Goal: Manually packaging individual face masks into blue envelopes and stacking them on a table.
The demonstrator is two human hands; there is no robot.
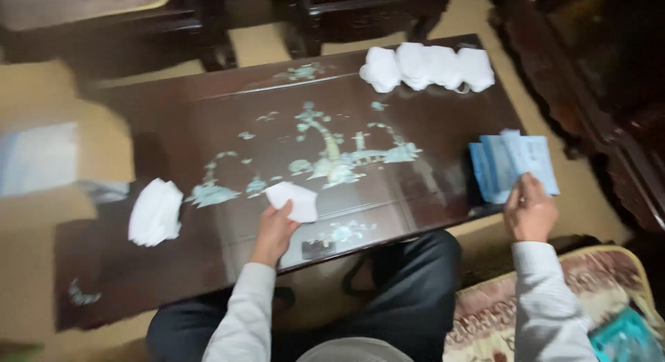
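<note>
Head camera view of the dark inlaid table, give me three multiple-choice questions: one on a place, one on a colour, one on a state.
1. Where does the loose pile of white folded masks lie on the dark lacquered table with pale inlay?
A. near the person's left side
B. far right corner
C. on the floor

2. What colour are the flat packets at the right hand?
A. red
B. light blue
C. black

3. What is the left hand doing?
A. resting empty
B. gripping a cup
C. holding a single white folded mask

Answers: 1 A, the pile sits left of the left hand. 2 B, the fanned packets are pale blue. 3 C, the fingers pinch one mask above the tabletop.
</note>
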